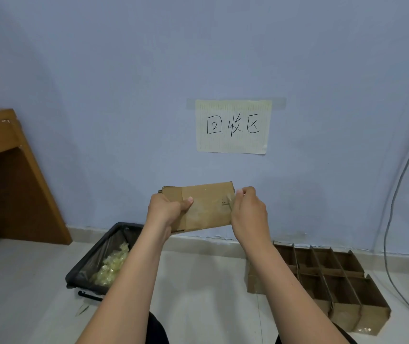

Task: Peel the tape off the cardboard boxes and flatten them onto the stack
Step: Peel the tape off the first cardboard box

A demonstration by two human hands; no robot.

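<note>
I hold a small brown cardboard box point(204, 207) up in front of the blue wall, above the floor. My left hand point(166, 209) grips its left end, thumb across the front face. My right hand point(246, 209) pinches a strip of clear tape point(230, 203) at the box's right edge. On the floor at the lower right lies the stack of flattened cardboard point(322, 281), brown sheets overlapping one another beside the wall.
A black-lined bin point(94, 259) with crumpled clear tape point(111, 268) stands on the floor at lower left. A wooden desk point(4, 175) fills the left. A paper sign point(232, 126) is taped to the wall. Grey cables point(394, 194) hang at the right.
</note>
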